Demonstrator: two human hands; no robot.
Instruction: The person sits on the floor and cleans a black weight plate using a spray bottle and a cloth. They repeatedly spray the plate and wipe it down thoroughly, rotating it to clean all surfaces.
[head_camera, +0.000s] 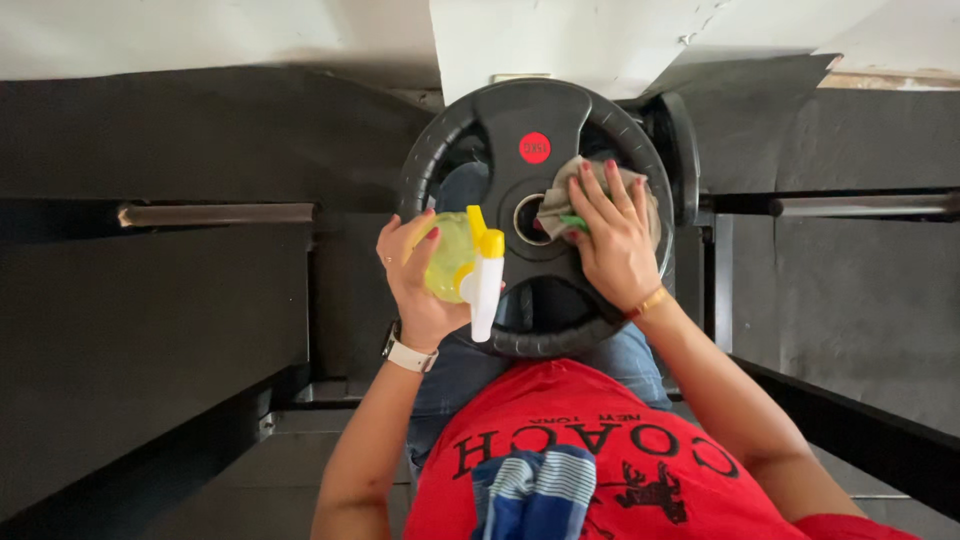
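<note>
Left hand (418, 285): wrapped round yellow spray bottle (462, 262), nozzle down, held aside | right hand (612, 238): fingers spread, pressing grey cloth (568, 192) flat against upright black weight plate (450, 140) for contact

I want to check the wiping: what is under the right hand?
Under the right hand lies a grey-green cloth, pressed on the black plate beside its centre hole. The plate surface beneath the cloth is covered.
</note>
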